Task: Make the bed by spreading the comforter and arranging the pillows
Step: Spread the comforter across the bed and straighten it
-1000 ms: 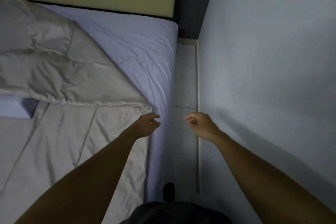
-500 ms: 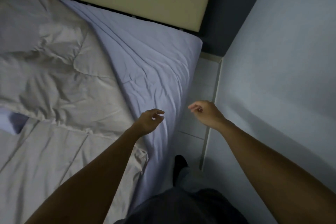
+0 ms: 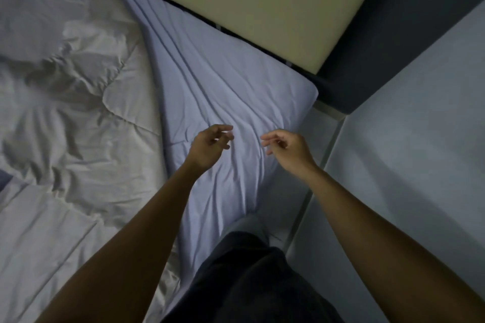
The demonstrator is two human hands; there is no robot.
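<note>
A pale blue sheet (image 3: 223,86) covers the mattress, creased in long folds that run slantwise down from the head end, and it rounds off at the corner near the wall. A plain cream headboard (image 3: 249,8) stands against that end. Behind it is a dark blue panel (image 3: 393,34). A pale wall (image 3: 420,152) fills the right side. Between the wall and the mattress lies a narrow strip of light floor (image 3: 320,123), edged by a thin skirting (image 3: 305,202). Dark clothing (image 3: 249,283) shows at the bottom.
</note>
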